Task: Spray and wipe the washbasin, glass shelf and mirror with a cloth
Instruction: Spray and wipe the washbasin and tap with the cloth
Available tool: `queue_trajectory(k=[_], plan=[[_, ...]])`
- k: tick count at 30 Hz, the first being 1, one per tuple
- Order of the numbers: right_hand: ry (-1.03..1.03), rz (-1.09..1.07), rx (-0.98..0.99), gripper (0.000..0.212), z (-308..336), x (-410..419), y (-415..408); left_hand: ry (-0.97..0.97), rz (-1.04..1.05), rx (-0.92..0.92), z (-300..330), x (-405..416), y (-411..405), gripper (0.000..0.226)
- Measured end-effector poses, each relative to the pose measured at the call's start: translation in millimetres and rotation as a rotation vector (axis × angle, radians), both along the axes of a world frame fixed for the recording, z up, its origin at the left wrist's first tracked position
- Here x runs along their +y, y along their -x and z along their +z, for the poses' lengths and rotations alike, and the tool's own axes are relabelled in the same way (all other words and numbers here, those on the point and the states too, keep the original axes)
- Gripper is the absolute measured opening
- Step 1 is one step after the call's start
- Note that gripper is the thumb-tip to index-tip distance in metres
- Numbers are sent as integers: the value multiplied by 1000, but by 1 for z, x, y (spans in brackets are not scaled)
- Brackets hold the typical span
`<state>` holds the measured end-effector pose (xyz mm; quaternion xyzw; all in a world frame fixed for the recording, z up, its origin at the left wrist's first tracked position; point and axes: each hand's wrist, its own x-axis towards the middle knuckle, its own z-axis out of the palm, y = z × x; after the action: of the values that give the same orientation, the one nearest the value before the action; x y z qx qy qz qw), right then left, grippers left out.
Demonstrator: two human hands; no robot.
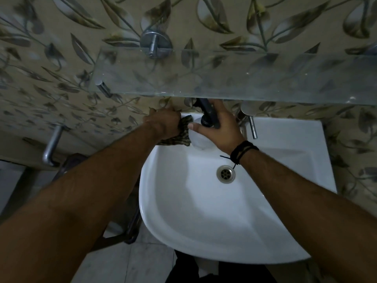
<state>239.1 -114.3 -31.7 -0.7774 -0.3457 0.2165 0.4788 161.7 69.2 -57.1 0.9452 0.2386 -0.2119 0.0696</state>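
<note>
Head view looks down on a white washbasin [204, 221] fixed to a leaf-patterned wall [51, 64], with a glass shelf [224, 78] just above its back edge. At the basin's rear left corner the left hand [163, 123] is clenched around a dark patterned cloth [181, 133], pressing it against the rim. Beside it, the right hand [216, 127] grips a spray bottle [202, 127] by its black trigger head, the pale body pointing down over the bowl. A drain [225, 173] sits mid-bowl; a chrome tap [252, 125] stands just right of the hands. Black cords [242, 151] circle the right wrist.
</note>
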Motion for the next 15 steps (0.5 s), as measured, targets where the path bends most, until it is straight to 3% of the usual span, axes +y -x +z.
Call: queue_trajectory(k=[2,5,9,12,15], plan=[[13,56,32,62,2,5,-4,44,4,-49,3,0,3,44],[25,109,85,46,3,12,-8,60,29,-79,4,0,14,47],[-36,95,94,57,5,16,-4,68,31,-94,10,-2,28,44],[-79,8,151,44,6,11,3,171,82,-278,24,10,37,44],[-52,-91,228,22,-4,0,12,24,51,-454,38,21,48,46]])
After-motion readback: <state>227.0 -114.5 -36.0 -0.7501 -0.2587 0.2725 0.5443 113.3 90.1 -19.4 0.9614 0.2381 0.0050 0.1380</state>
